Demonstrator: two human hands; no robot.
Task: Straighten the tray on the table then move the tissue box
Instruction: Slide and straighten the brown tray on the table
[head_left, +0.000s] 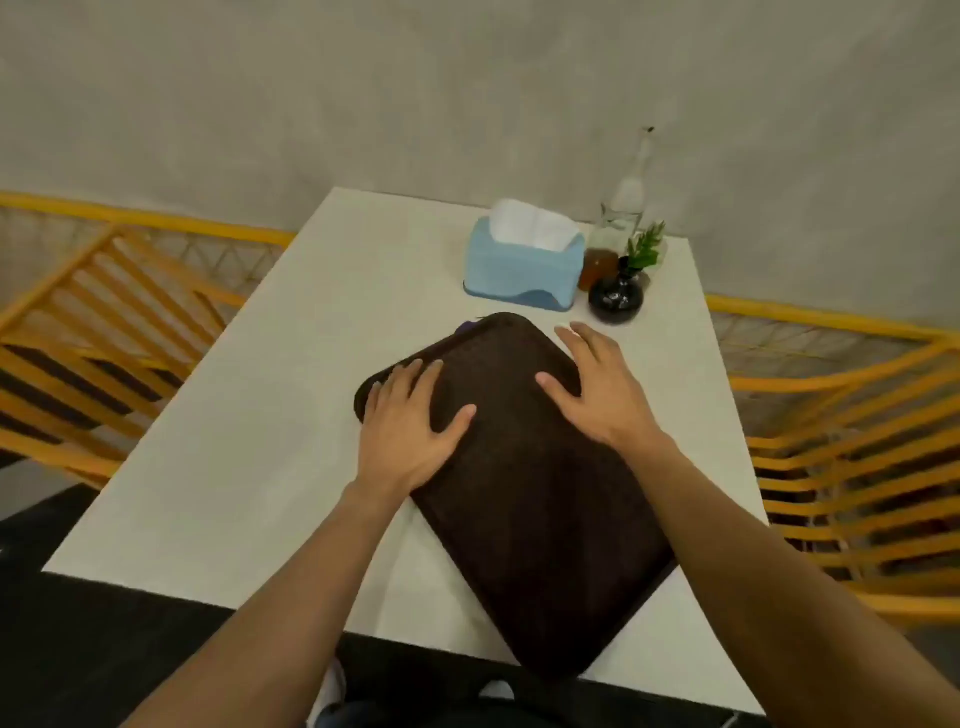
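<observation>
Both flat, empty palms, left hand (410, 431) and right hand (597, 389), pressed the skewed tray (535, 519); it wanted pivoting square to the desk (249, 415), keeping its overhanging corner supported.

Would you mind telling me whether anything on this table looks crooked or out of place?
Yes: the brown tray lies askew across the white table, its near corner overhanging the front edge. Both hands rest flat on it.

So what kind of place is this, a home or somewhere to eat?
Probably a café or casual eatery: a brown serving tray on a white table, a tissue box beside condiment bottles, and yellow slatted chairs.
</observation>
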